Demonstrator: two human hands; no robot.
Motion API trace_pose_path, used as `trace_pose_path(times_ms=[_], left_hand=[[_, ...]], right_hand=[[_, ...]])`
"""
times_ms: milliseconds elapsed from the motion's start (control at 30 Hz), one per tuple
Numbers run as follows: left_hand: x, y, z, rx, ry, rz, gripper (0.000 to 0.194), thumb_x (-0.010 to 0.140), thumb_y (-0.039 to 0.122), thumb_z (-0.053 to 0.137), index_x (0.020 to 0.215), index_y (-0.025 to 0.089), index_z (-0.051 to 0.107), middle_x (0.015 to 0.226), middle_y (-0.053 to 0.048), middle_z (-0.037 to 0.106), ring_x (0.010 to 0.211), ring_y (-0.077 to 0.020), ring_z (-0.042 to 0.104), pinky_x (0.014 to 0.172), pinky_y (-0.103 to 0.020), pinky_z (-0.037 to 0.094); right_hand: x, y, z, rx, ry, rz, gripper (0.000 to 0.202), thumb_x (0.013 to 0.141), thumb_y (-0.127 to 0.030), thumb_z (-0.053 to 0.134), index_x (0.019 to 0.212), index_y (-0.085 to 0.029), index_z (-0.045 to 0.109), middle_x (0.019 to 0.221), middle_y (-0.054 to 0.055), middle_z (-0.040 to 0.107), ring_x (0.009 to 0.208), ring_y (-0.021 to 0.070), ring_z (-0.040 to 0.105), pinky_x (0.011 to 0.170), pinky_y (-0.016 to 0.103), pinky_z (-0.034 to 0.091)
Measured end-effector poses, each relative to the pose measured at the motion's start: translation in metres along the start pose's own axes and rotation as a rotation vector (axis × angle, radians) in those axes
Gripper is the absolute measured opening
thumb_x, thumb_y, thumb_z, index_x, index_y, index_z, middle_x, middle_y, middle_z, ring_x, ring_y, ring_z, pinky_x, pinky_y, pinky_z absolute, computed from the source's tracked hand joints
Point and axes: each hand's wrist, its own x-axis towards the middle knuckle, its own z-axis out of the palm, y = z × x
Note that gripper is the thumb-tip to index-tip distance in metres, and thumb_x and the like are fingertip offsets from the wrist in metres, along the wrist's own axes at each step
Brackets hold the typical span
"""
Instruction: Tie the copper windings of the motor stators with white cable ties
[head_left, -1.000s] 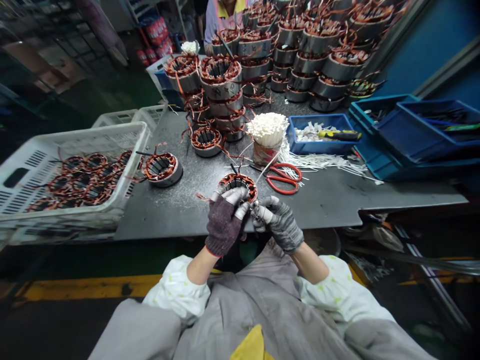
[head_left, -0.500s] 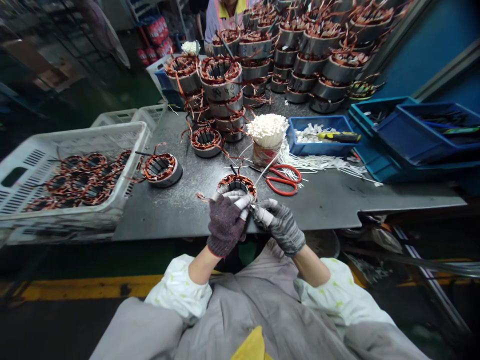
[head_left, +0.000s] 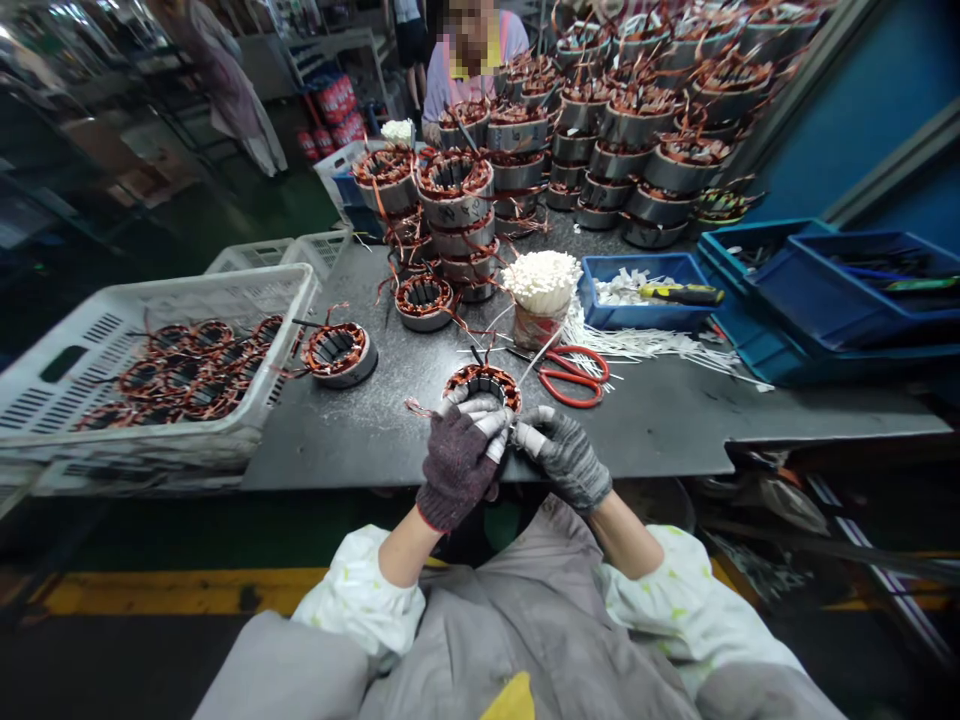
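Observation:
A motor stator (head_left: 514,385) with copper windings and a dark slotted inside lies near the table's front edge. My left hand (head_left: 463,455), in a dark maroon glove with whitish fingertips, grips its near side, fingers curled over the rim. At the stator's right edge my right hand (head_left: 564,458), in a grey glove with taped fingers, is closed in a pinch; what lies between those fingertips is hidden. A white cable tie (head_left: 538,357) sticks up slantwise from the stator's right side, just above the right fingers. Red-handled scissors (head_left: 574,377) lie behind my right hand.
Another stator (head_left: 340,355) stands left, beside a white crate (head_left: 304,300) of several wound stators. Tall stator stacks (head_left: 455,215) fill the back. A tub of white ties (head_left: 541,290), a blue tray (head_left: 645,315) and blue bins (head_left: 862,300) stand right. A person (head_left: 480,50) is behind the stacks.
My view has tilted up slightly, so the table's things sit lower and a bit further right. Both hands stay at the stator, with little visible change in grip.

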Motion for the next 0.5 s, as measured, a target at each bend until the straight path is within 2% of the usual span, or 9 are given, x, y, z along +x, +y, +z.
trace_pose_path(times_ms=[167,300,400,500], left_hand=[[-0.002,-0.001,0.001,0.005,0.0,-0.007,0.021,0.095,0.02,0.057,0.114,0.022,0.066,0.108,-0.003,0.076,0.113,-0.0206,0.067,0.109,-0.045,0.043],[-0.001,-0.001,0.0,-0.012,0.014,0.02,0.023,0.094,0.019,0.058,0.114,0.022,0.066,0.11,-0.004,0.075,0.113,-0.0209,0.066,0.109,-0.045,0.043],[0.001,0.003,-0.003,-0.038,0.017,0.015,0.021,0.093,0.02,0.06,0.113,0.022,0.067,0.109,-0.004,0.075,0.113,-0.0208,0.066,0.108,-0.045,0.043],[0.0,0.009,-0.004,-0.062,0.044,-0.002,0.022,0.094,0.024,0.056,0.112,0.022,0.068,0.107,-0.004,0.075,0.111,-0.0204,0.067,0.107,-0.045,0.044]], right_hand=[[0.0,0.001,-0.002,0.083,-0.032,0.029,0.024,0.074,-0.045,0.071,0.068,-0.023,0.063,0.06,-0.002,0.062,0.052,0.0135,0.05,0.052,0.028,0.045],[0.006,0.0,0.0,-0.054,-0.056,-0.044,0.022,0.078,-0.043,0.066,0.073,-0.021,0.066,0.068,0.0,0.069,0.062,0.0162,0.06,0.06,0.029,0.051],[0.007,0.005,-0.003,-0.262,-0.054,-0.194,0.02,0.084,-0.039,0.061,0.082,-0.021,0.071,0.077,0.003,0.074,0.069,0.0188,0.066,0.068,0.031,0.055],[0.004,0.02,-0.009,-0.526,0.024,-0.484,0.022,0.089,-0.037,0.058,0.091,-0.023,0.075,0.085,0.008,0.076,0.074,0.0229,0.069,0.07,0.035,0.057]])
